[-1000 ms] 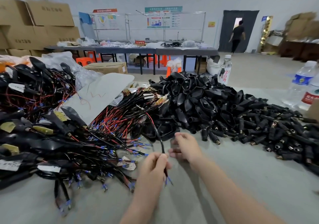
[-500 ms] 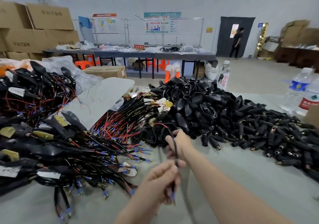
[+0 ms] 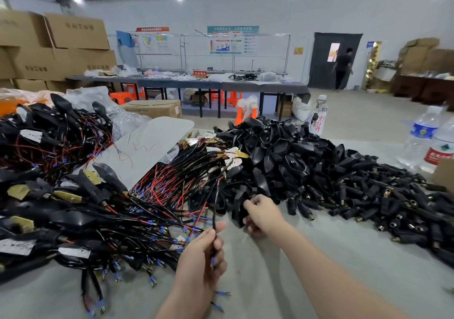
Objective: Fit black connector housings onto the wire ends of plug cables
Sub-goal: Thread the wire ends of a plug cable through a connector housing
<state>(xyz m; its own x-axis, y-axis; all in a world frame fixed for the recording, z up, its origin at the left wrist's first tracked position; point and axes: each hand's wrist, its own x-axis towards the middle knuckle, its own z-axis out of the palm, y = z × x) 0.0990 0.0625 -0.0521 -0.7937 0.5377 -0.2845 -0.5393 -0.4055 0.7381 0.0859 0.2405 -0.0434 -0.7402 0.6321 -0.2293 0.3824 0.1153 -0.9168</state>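
My left hand [image 3: 201, 257] pinches one black plug cable [image 3: 216, 196] that rises toward the pile; its blue-tipped wire ends poke out below my fingers. My right hand [image 3: 261, 214] grips a black connector housing [image 3: 238, 208] at the near edge of the big heap of black housings [image 3: 294, 161]. A tangle of cables with red and black wires and blue terminals [image 3: 157, 196] lies to the left of both hands. The two hands are a short way apart.
Finished cables with housings are piled at the far left [image 3: 36, 196]. Small black barrel plugs [image 3: 380, 196] spread to the right. Water bottles [image 3: 422, 134] stand at the right edge. A grey board [image 3: 152, 144] leans behind the wires. A person [image 3: 342, 68] walks by the far door.
My right hand has let go of the cable and reached forward to the heap, closing on a housing. My left hand keeps the cable and has drifted down and right.
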